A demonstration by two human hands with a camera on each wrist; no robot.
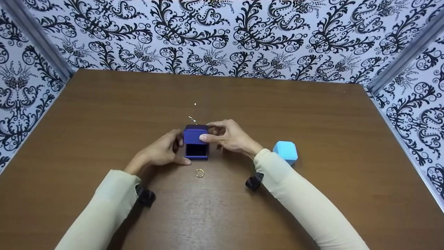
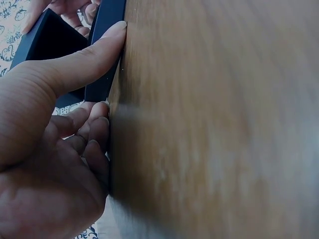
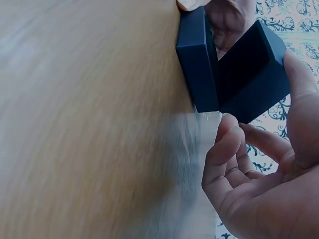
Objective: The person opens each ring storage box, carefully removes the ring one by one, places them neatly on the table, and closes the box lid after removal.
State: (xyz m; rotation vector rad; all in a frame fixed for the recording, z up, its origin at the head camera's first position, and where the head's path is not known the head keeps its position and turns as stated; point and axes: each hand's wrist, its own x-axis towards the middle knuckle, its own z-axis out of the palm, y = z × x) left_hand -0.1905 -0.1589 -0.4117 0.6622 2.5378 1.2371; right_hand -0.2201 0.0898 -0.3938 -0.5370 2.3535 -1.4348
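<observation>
A blue ring box [image 1: 196, 136] sits on the table with its hinged lid partly raised and a dark inside showing. My left hand [image 1: 162, 148] holds the base [image 2: 105, 74] from the left, thumb along its front edge and the other fingers curled by its side. From the right, my right hand [image 1: 233, 136] grips the lid [image 3: 273, 74], thumb on its front face and fingers behind. Just in front of the box, a gold ring [image 1: 200, 173] lies on the tabletop.
Close to the right forearm stands a light blue box [image 1: 286, 151]. Behind the ring box lie a small shiny piece [image 1: 192, 119] and a tiny bright speck [image 1: 195, 104]. Patterned walls [image 1: 222, 38] border the brown wooden table [image 1: 312, 111] at the back and sides.
</observation>
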